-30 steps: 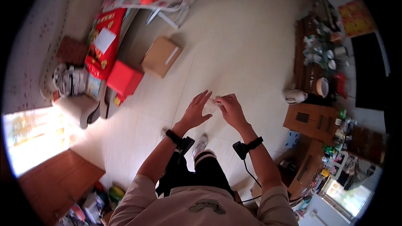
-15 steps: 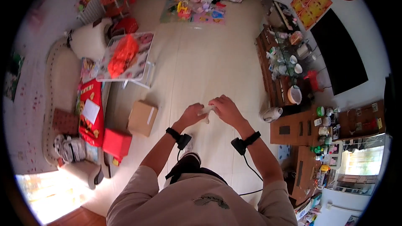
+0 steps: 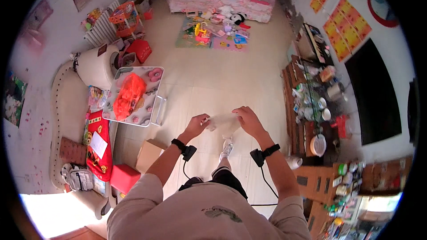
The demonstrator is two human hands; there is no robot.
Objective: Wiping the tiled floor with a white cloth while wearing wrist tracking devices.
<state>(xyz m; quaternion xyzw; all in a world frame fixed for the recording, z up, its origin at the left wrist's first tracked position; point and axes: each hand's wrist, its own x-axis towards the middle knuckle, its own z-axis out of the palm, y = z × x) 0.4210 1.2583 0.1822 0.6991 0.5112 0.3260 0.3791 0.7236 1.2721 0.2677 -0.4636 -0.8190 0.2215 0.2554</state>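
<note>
A thin, translucent whitish piece of plastic point(image 3: 226, 122), like a flimsy bag or glove, is stretched between my hands above the floor; its exact kind is unclear. At its left edge, my left hand point(image 3: 196, 125) pinches it with thumb and fingertips. My right hand point(image 3: 250, 122) grips the upper right corner, fingers bent. The lower parts of the plastic hang loose between the hands, over my stepping foot in a light shoe point(image 3: 227, 147). Each wrist wears a black strap with a small dark device.
On the left stand a folding table point(image 3: 153, 80) with a red plastic bag point(image 3: 130, 95), a cardboard box point(image 3: 150, 154), a red box point(image 3: 125, 178) and a sofa point(image 3: 66, 102). Toys lie on a play mat point(image 3: 189, 35) ahead. A cluttered wooden cabinet point(image 3: 291, 106) lines the right side.
The plastic has gone from a bunched strip to a wider spread sheet, and my hands are farther apart. One foot has come forward, and the room has shifted lower in view.
</note>
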